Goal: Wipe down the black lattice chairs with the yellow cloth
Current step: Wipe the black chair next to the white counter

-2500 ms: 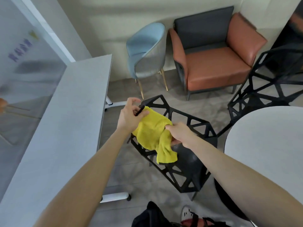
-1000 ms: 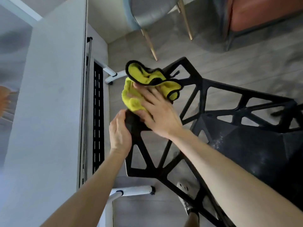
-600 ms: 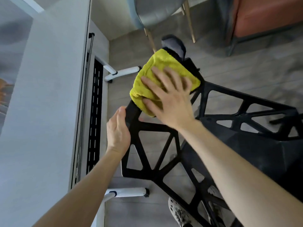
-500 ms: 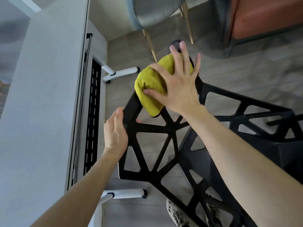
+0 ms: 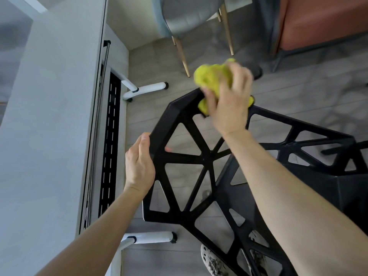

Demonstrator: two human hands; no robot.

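A black lattice chair (image 5: 199,156) fills the middle and right of the head view, seen from above its backrest. My left hand (image 5: 139,166) grips the left edge of the backrest frame. My right hand (image 5: 229,98) is closed around a bunched yellow cloth (image 5: 211,78) and presses it on the top rim of the backrest. The hand and cloth are motion-blurred. Part of the cloth is hidden under my fingers.
A grey table (image 5: 49,126) runs along the left, its white feet (image 5: 145,90) on the floor beside the chair. A blue chair (image 5: 189,16) with gold legs and an orange armchair (image 5: 322,20) stand beyond. My shoe (image 5: 213,261) shows under the lattice.
My right hand has slid the cloth rightward along the top rim and closed around it, fingers no longer spread. My left hand keeps its hold on the frame's left edge.
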